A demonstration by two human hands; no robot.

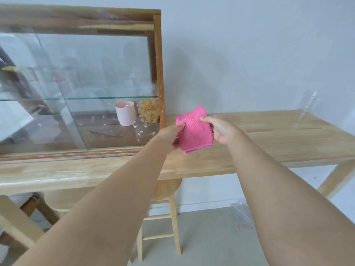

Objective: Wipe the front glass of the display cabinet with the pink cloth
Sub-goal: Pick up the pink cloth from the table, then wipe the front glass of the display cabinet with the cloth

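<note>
A folded pink cloth (194, 129) is held above the wooden table, just right of the display cabinet. My left hand (169, 137) pinches its left edge and my right hand (221, 129) grips its right edge. The wooden-framed display cabinet (160, 73) stands on the table at the left. Its front glass (76, 83) looks hazy and reflective. Behind the glass are a glass shelf, a pale pink cup (125, 112) and a tan fluffy object (148, 110).
The light wooden table (269, 139) stretches to the right against a white wall. A clear glass vessel (308, 104) stands at its far right. Wooden stools (167, 189) sit under the table, and clear plastic (243, 212) lies on the grey floor.
</note>
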